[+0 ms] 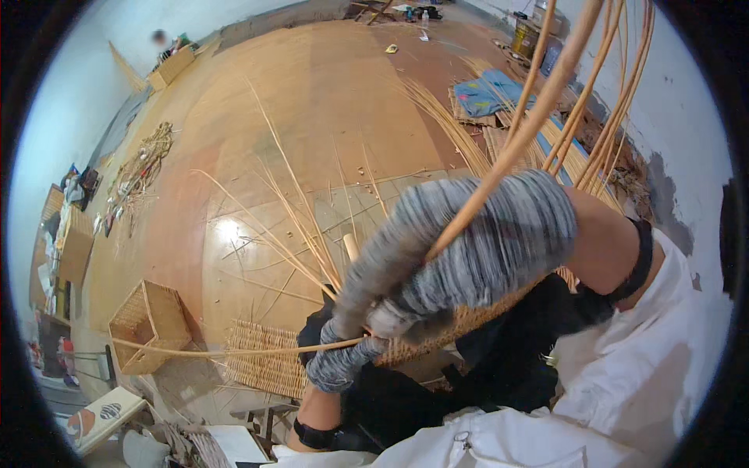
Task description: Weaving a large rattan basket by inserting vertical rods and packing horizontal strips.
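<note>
Head view: two striped knit gloves point(499, 234); left grip point(346, 365) pinches one smooth, curved cane point(234, 353) stretching leftward above ridged wicker point(265, 360); the blurred right grip's point(406, 300) state I cannot tell. Farther left, one hollow wicker box point(148, 331).

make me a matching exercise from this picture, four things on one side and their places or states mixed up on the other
Things
1. right hand
2. left hand
3. box-shaped basket
4. blue cloth

Places or states
A. upper right, near a bundle of long canes
B. partly overlapped by a thick cane that runs to the top edge
C. at the lower left of the picture, open
D. the lower of the two hands

Pairs: 1-B, 2-D, 3-C, 4-A
</note>
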`<state>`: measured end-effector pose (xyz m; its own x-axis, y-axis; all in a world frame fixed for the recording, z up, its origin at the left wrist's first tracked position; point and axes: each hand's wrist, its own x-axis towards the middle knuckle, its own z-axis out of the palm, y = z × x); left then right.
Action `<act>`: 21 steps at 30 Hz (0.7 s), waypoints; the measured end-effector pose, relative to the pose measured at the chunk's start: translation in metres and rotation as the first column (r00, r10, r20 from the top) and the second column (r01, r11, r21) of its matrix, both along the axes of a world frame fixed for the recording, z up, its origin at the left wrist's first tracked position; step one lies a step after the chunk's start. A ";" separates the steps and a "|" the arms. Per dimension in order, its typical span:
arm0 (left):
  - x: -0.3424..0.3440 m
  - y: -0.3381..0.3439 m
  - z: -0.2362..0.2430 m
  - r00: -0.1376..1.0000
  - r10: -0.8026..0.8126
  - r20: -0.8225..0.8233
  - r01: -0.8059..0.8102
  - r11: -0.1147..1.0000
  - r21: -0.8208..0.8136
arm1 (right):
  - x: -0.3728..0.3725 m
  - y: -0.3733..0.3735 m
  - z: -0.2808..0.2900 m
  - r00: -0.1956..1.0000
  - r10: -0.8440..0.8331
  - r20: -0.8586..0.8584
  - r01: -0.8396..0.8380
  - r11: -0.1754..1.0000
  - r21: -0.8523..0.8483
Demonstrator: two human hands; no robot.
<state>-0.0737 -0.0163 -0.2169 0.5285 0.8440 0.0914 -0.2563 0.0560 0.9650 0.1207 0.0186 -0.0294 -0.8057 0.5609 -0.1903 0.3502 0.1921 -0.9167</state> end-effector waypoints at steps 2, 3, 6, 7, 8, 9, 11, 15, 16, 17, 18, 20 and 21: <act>-0.017 0.003 -0.007 0.984 -0.026 -0.178 -0.001 0.989 -0.149 | 0.005 0.004 -0.008 0.960 0.023 -0.281 -0.055 0.992 -0.109; -0.011 -0.003 0.005 0.999 -0.037 0.003 0.037 0.979 -0.203 | 0.009 -0.005 -0.003 0.971 -0.028 -0.238 0.036 0.999 0.029; 0.003 -0.002 0.015 0.985 -0.064 0.162 0.080 0.992 -0.093 | 0.021 -0.020 0.010 0.981 -0.108 -0.162 0.138 0.972 0.188; 0.004 0.000 0.014 0.981 -0.133 0.138 0.138 0.990 -0.031 | 0.026 -0.023 0.006 0.977 -0.112 -0.182 0.154 0.961 0.230; 0.008 0.001 0.012 0.980 -0.148 0.136 0.153 0.988 -0.030 | 0.032 -0.026 0.004 0.972 -0.119 -0.201 0.172 0.947 0.272; 0.002 -0.001 0.009 0.990 -0.107 0.087 0.113 0.991 -0.075 | 0.034 -0.023 -0.001 0.968 -0.106 -0.228 0.167 0.950 0.265; -0.008 -0.002 0.001 0.998 -0.059 0.010 0.060 0.990 -0.125 | 0.039 -0.020 -0.012 0.968 -0.179 -0.179 0.234 0.903 0.361; -0.001 -0.001 0.011 0.997 -0.033 0.068 0.040 0.994 -0.098 | 0.054 -0.047 -0.019 0.805 -0.593 0.035 0.573 0.760 -0.307; 0.000 -0.002 0.019 0.994 -0.015 0.109 0.033 0.985 -0.168 | 0.059 -0.063 -0.051 0.711 -0.703 -0.030 0.650 0.673 -0.352; 0.015 -0.001 0.027 0.987 -0.065 0.150 0.089 0.983 -0.162 | 0.067 -0.093 -0.079 0.554 -0.831 -0.056 0.766 0.535 -0.356; 0.011 -0.001 0.030 0.994 -0.049 0.097 0.065 0.983 -0.174 | 0.053 -0.109 -0.125 0.459 -0.843 -0.282 0.752 0.537 -0.381; 0.005 -0.003 0.035 0.999 -0.028 0.034 0.034 0.983 -0.180 | 0.041 -0.127 -0.161 0.325 -0.807 -0.493 0.729 0.546 -0.413; 0.002 0.003 0.036 0.998 -0.069 -0.001 0.068 0.985 -0.157 | 0.039 -0.125 -0.163 0.310 -0.836 -0.453 0.685 0.526 -0.504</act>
